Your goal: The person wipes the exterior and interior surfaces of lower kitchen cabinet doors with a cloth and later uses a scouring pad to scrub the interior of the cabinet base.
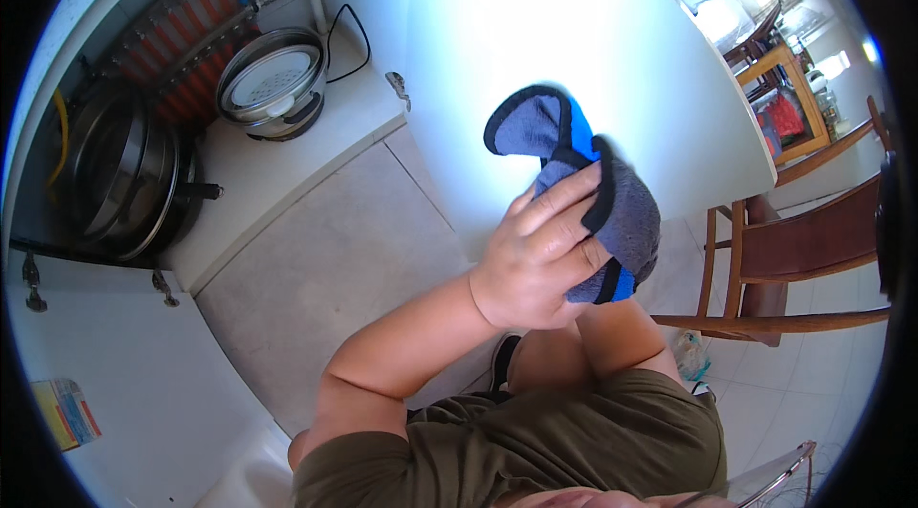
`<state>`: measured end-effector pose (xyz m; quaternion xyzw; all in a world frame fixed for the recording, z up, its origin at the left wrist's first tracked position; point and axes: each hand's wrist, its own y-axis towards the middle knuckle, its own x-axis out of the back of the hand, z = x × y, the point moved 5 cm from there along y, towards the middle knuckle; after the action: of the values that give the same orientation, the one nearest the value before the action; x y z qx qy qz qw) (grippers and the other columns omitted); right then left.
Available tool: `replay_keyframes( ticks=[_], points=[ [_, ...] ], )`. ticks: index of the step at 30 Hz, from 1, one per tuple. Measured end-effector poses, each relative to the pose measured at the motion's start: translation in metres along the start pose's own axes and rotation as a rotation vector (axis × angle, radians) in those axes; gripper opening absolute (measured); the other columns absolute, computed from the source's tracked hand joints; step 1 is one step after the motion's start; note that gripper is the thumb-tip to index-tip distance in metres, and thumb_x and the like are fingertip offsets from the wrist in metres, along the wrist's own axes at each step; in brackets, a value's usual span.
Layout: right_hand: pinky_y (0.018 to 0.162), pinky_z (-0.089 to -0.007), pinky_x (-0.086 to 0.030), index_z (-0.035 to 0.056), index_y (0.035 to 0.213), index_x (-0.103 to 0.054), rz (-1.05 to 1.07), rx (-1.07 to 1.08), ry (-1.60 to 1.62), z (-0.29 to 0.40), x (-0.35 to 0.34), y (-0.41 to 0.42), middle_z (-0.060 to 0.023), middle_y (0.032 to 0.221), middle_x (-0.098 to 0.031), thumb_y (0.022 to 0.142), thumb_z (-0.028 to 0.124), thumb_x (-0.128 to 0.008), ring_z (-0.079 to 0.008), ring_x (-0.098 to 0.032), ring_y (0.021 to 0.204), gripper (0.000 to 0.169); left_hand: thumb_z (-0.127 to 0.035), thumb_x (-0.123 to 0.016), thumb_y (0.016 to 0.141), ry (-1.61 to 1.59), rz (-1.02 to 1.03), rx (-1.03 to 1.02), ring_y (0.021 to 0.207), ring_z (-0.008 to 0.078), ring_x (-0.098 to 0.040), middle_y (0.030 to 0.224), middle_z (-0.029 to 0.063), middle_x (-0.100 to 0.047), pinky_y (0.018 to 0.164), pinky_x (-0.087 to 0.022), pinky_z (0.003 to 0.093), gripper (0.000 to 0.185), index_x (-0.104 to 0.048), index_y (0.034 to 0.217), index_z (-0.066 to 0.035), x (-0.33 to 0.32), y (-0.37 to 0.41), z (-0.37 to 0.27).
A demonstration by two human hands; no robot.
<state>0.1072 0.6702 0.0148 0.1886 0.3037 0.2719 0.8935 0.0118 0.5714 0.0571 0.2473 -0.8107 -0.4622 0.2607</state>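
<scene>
My left hand (549, 242) is shut on a folded cloth (631, 210), grey with blue parts and black edging. Its fingers press across the middle of the cloth, and one loose flap sticks up past the fingertips. Behind the cloth stands a white cabinet door (459, 149), swung open and partly washed out by glare; whether the cloth touches it I cannot tell. From the right sleeve, my right forearm (627, 339) rises to the underside of the cloth. The cloth and my left hand hide my right hand.
Inside the open cabinet, a steel pot (312, 95) with a perforated insert stands near dark pans (136, 178) and a red-piped manifold (190, 20). Another cabinet door (122, 364) hangs open at lower left. A wooden chair (810, 235) stands at right, near a plastic bag (692, 356).
</scene>
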Motion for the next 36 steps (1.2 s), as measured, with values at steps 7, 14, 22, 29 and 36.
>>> replay_keyframes(
  ticks=[7,14,22,29,36],
  points=[
    [0.093,-0.0347,-0.049,-0.005,0.129,-0.046,0.049,-0.344,0.364,-0.035,-0.008,-0.016,-0.0151,0.125,-0.056,0.104,0.028,-0.035,-0.0218,-0.059,0.109,0.043,-0.011,-0.069,0.066,-0.005,-0.007,0.122,0.12,0.04,-0.053,0.12,0.0148,-0.062,0.094,-0.045,0.049,0.039,-0.07,0.104,-0.004,0.009,-0.034,-0.011],
    [0.094,-0.0349,-0.049,-0.0068,0.132,-0.044,0.069,-0.409,0.458,-0.025,0.0,-0.021,-0.0173,0.128,-0.055,0.103,0.024,-0.039,-0.0229,-0.059,0.11,0.042,-0.014,-0.067,0.061,0.055,0.016,-0.051,0.125,0.0413,-0.052,0.113,0.0135,-0.062,0.096,-0.041,0.0555,0.029,-0.071,0.088,-0.005,0.015,0.013,-0.033],
    [0.089,-0.0355,-0.053,-0.0054,0.129,-0.048,0.001,-0.53,0.656,-0.064,-0.025,-0.018,-0.0171,0.123,-0.059,0.103,0.025,-0.043,-0.0231,-0.062,0.105,0.04,-0.015,-0.072,0.065,0.301,0.163,0.123,0.126,0.0338,-0.052,0.121,0.0096,-0.063,0.099,-0.042,0.0504,0.035,-0.073,0.1,-0.01,0.018,-0.048,-0.032],
    [0.077,-0.0349,-0.054,0.002,0.109,-0.061,0.216,-0.25,0.009,-0.037,-0.054,-0.003,-0.0104,0.104,-0.067,0.093,0.03,-0.061,-0.0195,-0.066,0.092,0.033,-0.017,-0.071,0.067,0.505,0.056,-0.048,0.121,0.0404,-0.055,0.124,0.0139,-0.061,0.088,-0.049,0.0544,0.034,-0.072,0.099,-0.009,0.04,0.006,-0.049],
    [0.081,-0.0334,-0.048,0.001,0.098,-0.062,0.177,0.108,-0.331,-0.028,-0.066,-0.01,-0.0115,0.102,-0.064,0.098,0.024,-0.053,-0.0223,-0.062,0.089,0.025,-0.015,-0.069,0.071,0.516,-0.004,0.018,0.115,0.0432,-0.058,0.126,0.019,-0.059,0.085,-0.052,0.051,0.038,-0.068,0.108,-0.007,0.058,0.008,-0.054]
  ],
)
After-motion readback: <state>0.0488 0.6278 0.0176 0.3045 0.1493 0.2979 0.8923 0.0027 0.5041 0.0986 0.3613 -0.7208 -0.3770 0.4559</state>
